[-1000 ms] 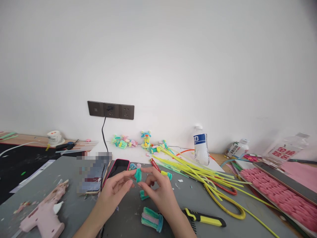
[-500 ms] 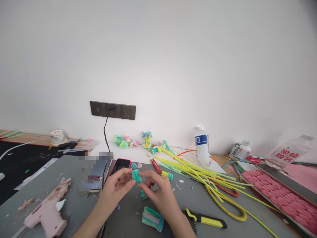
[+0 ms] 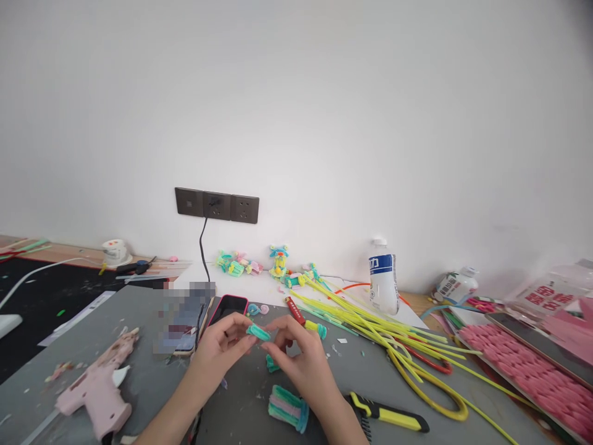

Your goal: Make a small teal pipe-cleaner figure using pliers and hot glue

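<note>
A small folded piece of teal pipe cleaner (image 3: 258,332) is pinched between my two hands. My left hand (image 3: 228,345) grips its left end with thumb and forefinger. At its right end, the thumb and fingertips of my right hand (image 3: 296,347) close on it. Under my right hand lies another small teal piece (image 3: 272,363), partly hidden. A striped teal and lilac pipe-cleaner bundle (image 3: 287,408) rests on the grey mat nearer me. Just beyond my right hand is a yellow and teal rolled piece (image 3: 315,329).
Yellow pipe cleaners (image 3: 370,321) spread across the right, near yellow-handled pliers (image 3: 389,415). A pink glue gun (image 3: 99,395) lies at left. Phones (image 3: 229,306), a red lighter-like stick (image 3: 294,310), a bottle (image 3: 383,281) and finished pipe-cleaner figures (image 3: 278,262) stand or lie further back.
The teal piece has tipped from upright to nearly lying flat between my fingers. Both hands stay close together, and the view has shifted slightly left.
</note>
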A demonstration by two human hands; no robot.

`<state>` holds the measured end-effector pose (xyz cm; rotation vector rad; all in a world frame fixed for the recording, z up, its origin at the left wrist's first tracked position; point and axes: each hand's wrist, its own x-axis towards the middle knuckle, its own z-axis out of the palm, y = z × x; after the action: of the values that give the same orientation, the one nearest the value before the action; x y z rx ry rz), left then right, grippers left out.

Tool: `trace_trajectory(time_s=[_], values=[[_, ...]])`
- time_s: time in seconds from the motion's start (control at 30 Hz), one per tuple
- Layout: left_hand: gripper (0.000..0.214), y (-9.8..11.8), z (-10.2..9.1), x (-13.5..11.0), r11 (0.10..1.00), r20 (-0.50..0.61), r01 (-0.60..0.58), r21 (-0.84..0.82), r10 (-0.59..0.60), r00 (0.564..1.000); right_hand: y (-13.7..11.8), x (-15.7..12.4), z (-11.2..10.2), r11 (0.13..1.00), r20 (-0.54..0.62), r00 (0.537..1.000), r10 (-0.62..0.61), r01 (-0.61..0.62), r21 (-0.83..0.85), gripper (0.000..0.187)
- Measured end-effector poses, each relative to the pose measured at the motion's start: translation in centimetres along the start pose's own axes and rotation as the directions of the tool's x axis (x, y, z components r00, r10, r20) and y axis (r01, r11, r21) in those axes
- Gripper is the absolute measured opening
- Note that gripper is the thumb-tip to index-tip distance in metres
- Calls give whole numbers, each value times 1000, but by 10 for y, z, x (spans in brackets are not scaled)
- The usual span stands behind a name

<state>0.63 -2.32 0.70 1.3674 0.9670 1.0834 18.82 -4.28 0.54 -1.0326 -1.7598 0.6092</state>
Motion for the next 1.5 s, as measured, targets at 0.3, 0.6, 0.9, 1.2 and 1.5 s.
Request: trace_trajectory(time_s=[0.3,0.6,0.9,1.2,1.5], values=[[25,4,-4,2,995,-18,-35,97,37,999,0,2,0,999,-12,999,51,-51,-8,10],[29,7,-1,5,990,-21,-11,138,14,1000,8,5,-14,996,-42,995,92,-92,8,18],[27,4,3,6,977,107,15,215,-38,994,29,21,-35,991,-121,984,128,-130,-10,35],[32,-1,2,7,952,56,181,248,-201,978,35,20,-41,988,-249,956,156,-147,55,40],[31,-7,-6,8,900,-9,17,436,-15,1000,42,15,-61,979,-635,745,203,-157,128,43]])
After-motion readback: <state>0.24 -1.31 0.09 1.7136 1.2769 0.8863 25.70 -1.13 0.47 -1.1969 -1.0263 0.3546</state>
